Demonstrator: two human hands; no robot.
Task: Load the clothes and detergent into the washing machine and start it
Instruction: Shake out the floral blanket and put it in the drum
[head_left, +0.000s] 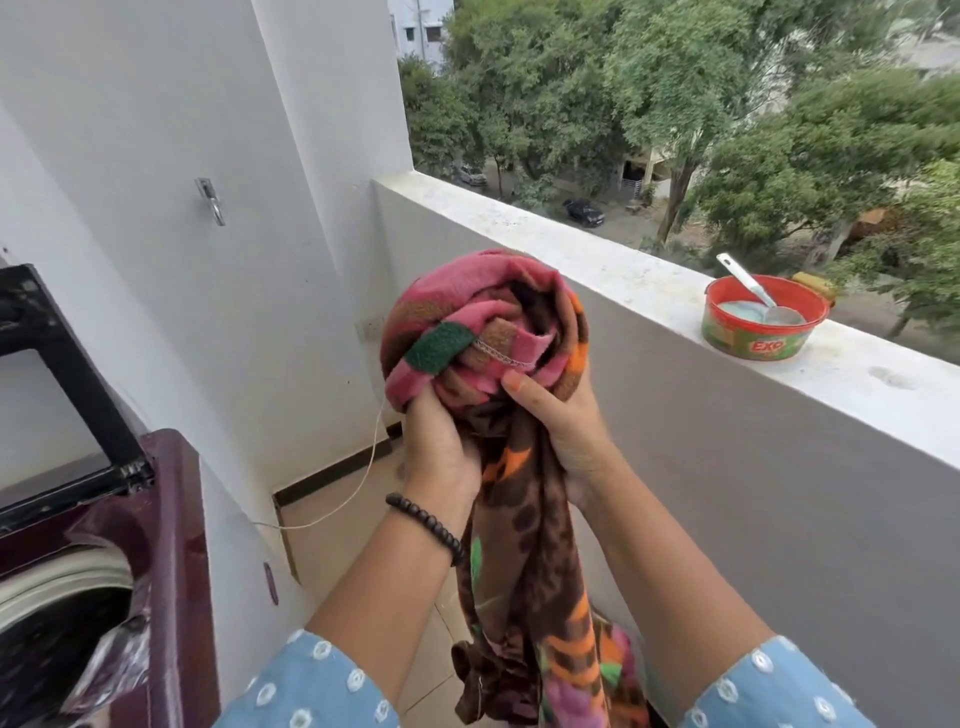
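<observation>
Both hands, left hand (441, 441) and right hand (561, 421), grip a bunched blanket (488, 322); its trailing tail could snag the washing machine (171, 519) rim.

Upper-floor home balcony: parapet (649, 291), treetops (675, 104) below, top-load washing machine (171, 545) against wall.

Soft, even daylight reaches me from the open side of the balcony on my right, leaving the white wall (171, 130) bright and shadows faint. Motion blur smears my left hand (439, 447) and the plastic wrap (111, 670) at the lower left corner. The wide lens bends the parapet (649, 280) and wall edges outward. Distant trees (597, 88) look slightly soft; no harsh glare.
</observation>
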